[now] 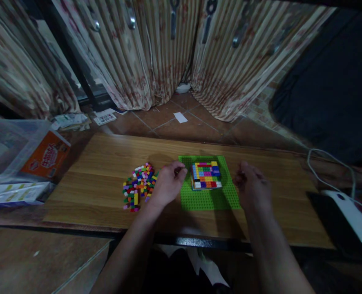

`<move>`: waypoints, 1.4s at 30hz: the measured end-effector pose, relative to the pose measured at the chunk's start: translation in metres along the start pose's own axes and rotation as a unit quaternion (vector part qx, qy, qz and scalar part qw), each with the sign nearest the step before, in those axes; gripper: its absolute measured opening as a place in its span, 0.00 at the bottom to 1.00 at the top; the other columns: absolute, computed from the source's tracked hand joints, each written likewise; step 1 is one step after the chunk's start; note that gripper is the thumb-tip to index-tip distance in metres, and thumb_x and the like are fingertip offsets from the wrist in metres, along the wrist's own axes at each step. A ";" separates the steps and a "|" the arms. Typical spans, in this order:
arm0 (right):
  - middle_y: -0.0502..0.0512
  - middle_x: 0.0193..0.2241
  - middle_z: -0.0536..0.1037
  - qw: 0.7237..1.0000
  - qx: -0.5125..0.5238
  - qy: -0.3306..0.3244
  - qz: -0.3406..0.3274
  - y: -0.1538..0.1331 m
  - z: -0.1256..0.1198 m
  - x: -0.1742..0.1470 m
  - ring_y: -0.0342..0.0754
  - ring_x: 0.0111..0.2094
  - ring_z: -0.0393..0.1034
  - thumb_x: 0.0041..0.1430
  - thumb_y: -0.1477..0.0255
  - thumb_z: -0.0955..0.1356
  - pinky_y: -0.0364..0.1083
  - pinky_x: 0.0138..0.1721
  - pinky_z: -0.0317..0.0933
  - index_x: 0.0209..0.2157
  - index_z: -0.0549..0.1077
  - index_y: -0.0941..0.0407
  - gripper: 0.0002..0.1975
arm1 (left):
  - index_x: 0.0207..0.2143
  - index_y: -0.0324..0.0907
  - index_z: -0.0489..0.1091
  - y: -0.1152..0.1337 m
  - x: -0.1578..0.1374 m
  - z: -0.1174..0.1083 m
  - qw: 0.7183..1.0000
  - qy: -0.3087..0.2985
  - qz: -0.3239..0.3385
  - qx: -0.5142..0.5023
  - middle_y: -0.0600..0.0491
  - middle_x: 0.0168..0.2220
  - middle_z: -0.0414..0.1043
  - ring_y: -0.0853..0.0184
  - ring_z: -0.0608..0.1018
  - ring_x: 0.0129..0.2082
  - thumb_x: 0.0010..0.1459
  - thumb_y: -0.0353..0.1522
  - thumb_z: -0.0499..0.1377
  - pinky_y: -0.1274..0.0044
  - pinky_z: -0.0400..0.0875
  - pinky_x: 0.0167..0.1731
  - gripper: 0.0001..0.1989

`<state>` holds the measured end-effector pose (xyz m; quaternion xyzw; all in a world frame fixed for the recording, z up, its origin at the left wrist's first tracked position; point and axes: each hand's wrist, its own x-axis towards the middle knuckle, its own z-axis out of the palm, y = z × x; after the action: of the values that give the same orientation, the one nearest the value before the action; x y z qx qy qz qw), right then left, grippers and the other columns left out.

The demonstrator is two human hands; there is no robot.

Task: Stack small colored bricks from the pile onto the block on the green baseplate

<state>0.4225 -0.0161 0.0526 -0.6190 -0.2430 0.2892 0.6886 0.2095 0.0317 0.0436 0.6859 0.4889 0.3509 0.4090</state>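
A block structure of coloured toy bricks stands on a green studded baseplate. Its top shows rows of several colours, with dark blue bricks at the right. My left hand is at the baseplate's left edge, thumb and fingers drawn together; anything between the fingertips is too small or hidden to name. Over the plate's right edge is my right hand, apart from the structure, its fingers loosely bent and nothing visible in them. Loose toy bricks lie heaped left of my left hand.
The wooden table has a dark front edge. A clear plastic bin with an orange label and a flat box sit at the left. At the right are a black-and-white flat object and a white cable. Curtains hang behind.
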 end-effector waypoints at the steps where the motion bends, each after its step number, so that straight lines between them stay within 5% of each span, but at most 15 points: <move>1: 0.45 0.18 0.67 0.999 -0.014 0.010 -0.035 -0.001 0.004 -0.005 0.37 0.18 0.57 0.44 0.58 0.73 0.39 0.19 0.52 0.22 0.69 0.56 0.17 | 0.34 0.41 0.72 -0.002 0.001 -0.004 1.000 0.017 0.002 -0.007 0.54 0.29 0.74 0.69 0.74 0.29 0.56 0.34 0.54 0.78 0.66 0.32 0.09; 4: 0.47 0.19 0.69 0.989 -0.086 -0.005 -0.121 -0.002 0.017 -0.029 0.39 0.20 0.61 0.50 0.59 0.70 0.41 0.23 0.57 0.24 0.71 0.56 0.15 | 0.33 0.40 0.72 -0.007 0.005 -0.016 0.996 0.082 0.005 -0.030 0.55 0.28 0.72 0.71 0.72 0.28 0.56 0.35 0.54 0.80 0.66 0.31 0.09; 7: 0.50 0.23 0.74 0.971 -0.147 -0.089 -0.165 -0.003 0.028 -0.057 0.43 0.24 0.66 0.53 0.60 0.69 0.43 0.27 0.62 0.27 0.73 0.55 0.13 | 0.34 0.39 0.72 -0.013 0.007 -0.029 0.988 0.145 0.001 -0.058 0.55 0.27 0.72 0.71 0.72 0.28 0.56 0.36 0.55 0.80 0.66 0.31 0.10; 12: 0.50 0.26 0.77 0.902 -0.231 -0.284 -0.228 0.002 0.042 -0.088 0.45 0.27 0.69 0.58 0.66 0.67 0.44 0.30 0.63 0.29 0.75 0.53 0.08 | 0.33 0.39 0.72 -0.019 0.007 -0.049 0.971 0.210 -0.030 -0.106 0.56 0.26 0.72 0.72 0.73 0.27 0.55 0.37 0.55 0.81 0.66 0.28 0.11; 16: 0.51 0.29 0.77 0.854 -0.267 -0.378 -0.237 0.012 0.053 -0.095 0.45 0.30 0.70 0.61 0.70 0.64 0.44 0.33 0.62 0.33 0.75 0.53 0.07 | 0.31 0.39 0.71 -0.020 0.007 -0.058 0.962 0.241 -0.038 -0.122 0.56 0.26 0.71 0.73 0.72 0.25 0.55 0.37 0.56 0.82 0.65 0.26 0.10; 27: 0.55 0.39 0.75 0.764 -0.314 -0.488 -0.283 0.047 0.078 -0.128 0.48 0.41 0.70 0.63 0.74 0.62 0.46 0.43 0.63 0.44 0.73 0.53 0.11 | 0.28 0.38 0.69 -0.020 0.003 -0.088 0.918 0.319 -0.053 -0.229 0.57 0.23 0.68 0.77 0.66 0.20 0.52 0.36 0.59 0.83 0.62 0.22 0.09; 36: 0.54 0.36 0.74 0.680 -0.453 -0.468 -0.338 0.052 0.107 -0.136 0.49 0.37 0.69 0.65 0.72 0.62 0.45 0.37 0.62 0.45 0.74 0.50 0.12 | 0.27 0.39 0.70 -0.023 0.000 -0.091 0.917 0.314 -0.061 -0.240 0.57 0.23 0.69 0.77 0.65 0.19 0.49 0.35 0.61 0.82 0.61 0.23 0.08; 42: 0.54 0.35 0.74 0.677 -0.464 -0.456 -0.344 0.055 0.108 -0.136 0.47 0.36 0.68 0.64 0.74 0.63 0.44 0.37 0.61 0.43 0.74 0.52 0.11 | 0.28 0.38 0.71 -0.025 -0.001 -0.093 0.923 0.304 -0.062 -0.230 0.57 0.23 0.69 0.77 0.66 0.20 0.48 0.35 0.62 0.83 0.61 0.24 0.09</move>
<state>0.2446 -0.0307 0.0133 -0.5233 -0.8255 0.1287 0.1679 0.1176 0.0557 0.0604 0.4019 0.5369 0.6191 0.4085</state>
